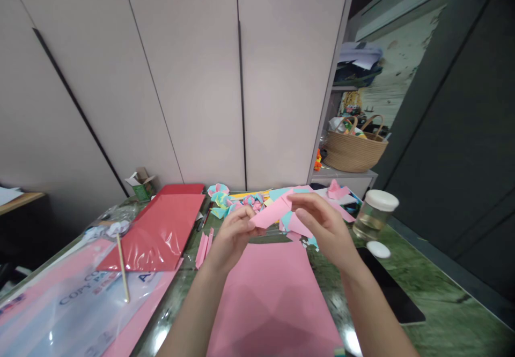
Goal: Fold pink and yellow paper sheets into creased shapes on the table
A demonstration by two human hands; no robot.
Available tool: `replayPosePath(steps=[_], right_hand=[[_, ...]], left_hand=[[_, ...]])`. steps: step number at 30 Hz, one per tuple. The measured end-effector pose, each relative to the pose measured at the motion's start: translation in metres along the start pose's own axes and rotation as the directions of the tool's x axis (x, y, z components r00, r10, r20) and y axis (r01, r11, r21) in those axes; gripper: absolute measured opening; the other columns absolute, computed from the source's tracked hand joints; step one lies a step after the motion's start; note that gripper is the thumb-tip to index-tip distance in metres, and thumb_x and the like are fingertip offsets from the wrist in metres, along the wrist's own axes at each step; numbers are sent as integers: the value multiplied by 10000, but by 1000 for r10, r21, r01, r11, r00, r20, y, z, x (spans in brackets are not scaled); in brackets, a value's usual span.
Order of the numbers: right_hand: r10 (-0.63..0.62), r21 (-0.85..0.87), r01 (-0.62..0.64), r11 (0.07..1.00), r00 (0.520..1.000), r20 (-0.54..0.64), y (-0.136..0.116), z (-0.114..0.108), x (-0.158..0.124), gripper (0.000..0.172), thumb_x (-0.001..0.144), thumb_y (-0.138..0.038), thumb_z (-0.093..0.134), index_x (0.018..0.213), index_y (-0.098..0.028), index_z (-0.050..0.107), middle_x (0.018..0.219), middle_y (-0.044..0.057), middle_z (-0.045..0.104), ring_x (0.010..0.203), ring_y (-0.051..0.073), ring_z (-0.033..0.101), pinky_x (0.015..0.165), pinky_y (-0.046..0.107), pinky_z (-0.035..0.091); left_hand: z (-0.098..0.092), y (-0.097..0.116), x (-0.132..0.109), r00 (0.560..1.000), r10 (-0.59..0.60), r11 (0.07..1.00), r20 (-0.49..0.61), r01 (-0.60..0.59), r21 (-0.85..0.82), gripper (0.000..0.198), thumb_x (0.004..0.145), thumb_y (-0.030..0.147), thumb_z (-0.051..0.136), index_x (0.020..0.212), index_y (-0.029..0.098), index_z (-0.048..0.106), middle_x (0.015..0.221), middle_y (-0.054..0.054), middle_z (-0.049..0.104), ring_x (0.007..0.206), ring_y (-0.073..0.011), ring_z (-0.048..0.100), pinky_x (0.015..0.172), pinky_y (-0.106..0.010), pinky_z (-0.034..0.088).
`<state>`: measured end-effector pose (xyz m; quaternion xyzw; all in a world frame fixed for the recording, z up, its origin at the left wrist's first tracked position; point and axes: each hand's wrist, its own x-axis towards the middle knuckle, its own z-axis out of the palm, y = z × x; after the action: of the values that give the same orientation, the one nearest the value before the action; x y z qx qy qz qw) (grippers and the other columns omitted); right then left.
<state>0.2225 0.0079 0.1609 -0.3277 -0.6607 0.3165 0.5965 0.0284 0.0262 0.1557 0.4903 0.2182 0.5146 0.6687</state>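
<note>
Both my hands are raised over the table, pinching one folded strip of pink paper [270,213] between them. My left hand [230,235] grips its near left end with fingers curled. My right hand [322,223] closes over its right part from above. Below them a large pink sheet [273,298] lies flat on the green marble table [438,298]. Behind the hands sit several folded paper flowers in pink and blue [237,200] and loose pink and blue scraps [338,192].
A red paper pack in plastic [161,231] and a wrapped pink copy-paper pack [60,303] lie left, with a thin wooden stick [123,268] across them. A glass jar [373,215], its white lid [378,249] and a black phone [388,287] are right. A woven basket [354,148] stands behind.
</note>
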Motion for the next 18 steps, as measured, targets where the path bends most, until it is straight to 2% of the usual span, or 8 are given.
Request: replayPosePath(steps=[4,14,18], right_hand=[[3,-48,-3,999,1000,3,-1,0,0,162,829,-275,590,971,-294,665,975,20,655,926,170,604,816,323,502],[-7,17,7,1000,1000,-15,2,-1,2,220,810,-264,617,1021,-316,648,989,14,642,886,155,608,798,312,504],[-7,-9,7,1000,999,-33,0,-1,2,163,799,-262,624,952,-293,673,954,23,649,869,164,607,778,320,505]], left_hand=[[0,0,-1,999,-25,999,37,26,-33,98,637,204,608,590,151,539,644,-17,493,642,-131,495,618,-245,401],[-3,-2,-1,995,-46,997,84,51,-55,82,617,192,597,575,154,537,626,-22,479,630,-132,471,607,-248,387],[-2,-1,-2,995,-47,998,89,50,-30,75,610,196,598,584,160,537,633,-24,491,637,-137,476,612,-251,389]])
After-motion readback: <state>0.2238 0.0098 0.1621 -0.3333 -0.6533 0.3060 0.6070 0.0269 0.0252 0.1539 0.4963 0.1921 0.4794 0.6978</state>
